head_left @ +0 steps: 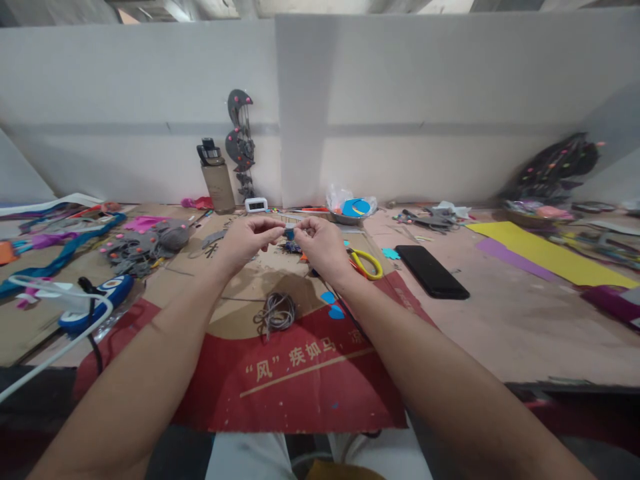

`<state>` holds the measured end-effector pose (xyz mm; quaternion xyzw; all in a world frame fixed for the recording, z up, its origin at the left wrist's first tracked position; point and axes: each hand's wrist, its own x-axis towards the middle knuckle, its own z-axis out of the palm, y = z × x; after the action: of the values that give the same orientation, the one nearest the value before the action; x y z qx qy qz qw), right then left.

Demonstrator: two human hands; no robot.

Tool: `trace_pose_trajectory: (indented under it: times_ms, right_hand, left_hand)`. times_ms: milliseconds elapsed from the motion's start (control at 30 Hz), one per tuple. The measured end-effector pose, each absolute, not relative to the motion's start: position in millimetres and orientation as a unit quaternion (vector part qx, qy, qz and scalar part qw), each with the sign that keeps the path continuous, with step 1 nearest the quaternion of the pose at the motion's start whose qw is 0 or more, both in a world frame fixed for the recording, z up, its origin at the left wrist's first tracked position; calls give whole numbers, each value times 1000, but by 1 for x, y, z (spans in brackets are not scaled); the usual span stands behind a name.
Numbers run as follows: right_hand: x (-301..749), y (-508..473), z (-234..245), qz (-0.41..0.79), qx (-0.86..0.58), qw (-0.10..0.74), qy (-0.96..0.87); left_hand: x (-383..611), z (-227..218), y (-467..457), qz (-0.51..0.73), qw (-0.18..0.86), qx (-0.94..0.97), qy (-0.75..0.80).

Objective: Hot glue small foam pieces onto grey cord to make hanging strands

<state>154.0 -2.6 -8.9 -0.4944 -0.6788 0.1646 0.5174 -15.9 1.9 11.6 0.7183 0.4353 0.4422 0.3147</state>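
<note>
Head view: left hand (249,241) and right hand (323,245) pinching small pale piece (290,226) between fingertips, over cardboard (320,397) toward far edge; kind too small to tell. Piece probably handling light, easily dropped, best gripped by ends. Grey cord (278,312) lying coiled nearer, likely limp.

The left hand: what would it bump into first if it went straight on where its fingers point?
Probably the right hand, whose fingertips face the left hand across a narrow gap. Anything between them is too small to make out, and depth is unclear from one view.
</note>
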Motion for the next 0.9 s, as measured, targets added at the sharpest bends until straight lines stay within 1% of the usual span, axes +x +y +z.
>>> trace_pose_trajectory:
  times_ms: [133, 200, 333, 433, 500, 667, 900]
  right_hand:
    - [152, -7, -7, 85, -501, 479, -716]
    - [152, -8, -7, 63, -503, 464, -727]
    - [151, -8, -11, 45, -490, 459, -739]
    - [150, -7, -12, 62, -470, 465, -748]
    - [149, -7, -12, 86, -456, 469, -751]
    - [148, -6, -12, 125, -444, 484, -743]
    - [150, -5, -13, 152, -455, 502, -720]
  left_hand:
    - [-11, 14, -4, 402, 234, 771, 434]
    - [-9, 12, -3, 398, 212, 775, 442]
    - [-8, 9, -1, 397, 188, 772, 459]
    - [-8, 7, -1, 407, 160, 762, 478]
    - [-8, 7, -2, 424, 164, 748, 484]
    - [-7, 7, -2, 461, 219, 713, 481]
    - [-5, 4, 0, 455, 260, 714, 464]
